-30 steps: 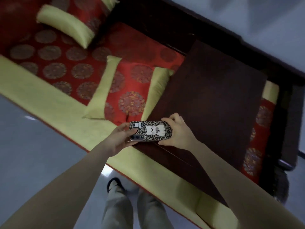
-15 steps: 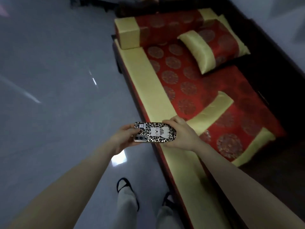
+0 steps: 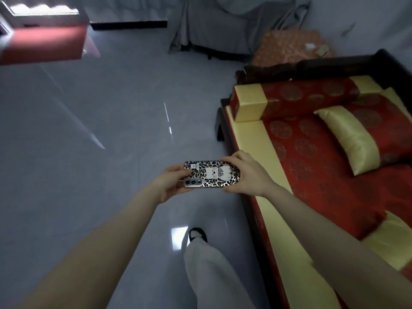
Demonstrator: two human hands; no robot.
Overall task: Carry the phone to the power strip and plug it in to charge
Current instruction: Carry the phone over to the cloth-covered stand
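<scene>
Grey floor below — phone (image 3: 211, 174) lies crosswise, left grip (image 3: 170, 182) and right grip (image 3: 246, 175) clasping its ends.

One view only: a wide-angle camera worn on the head, looking forward and steeply down along both forearms. It sits close to the hands; the phone (image 3: 211, 174), held between left hand (image 3: 171, 184) and right hand (image 3: 247, 175), lies near frame centre. Taking the phone as landmark: the grey tiled floor (image 3: 93, 134) fills the frame to its left and beyond it; a red-and-gold cushioned bench (image 3: 263, 148) runs along its right; one trouser leg (image 3: 207, 264) and shoe (image 3: 197, 234) appear below it. Straight lines bow near the frame edges. No second view exists for overlap.
</scene>
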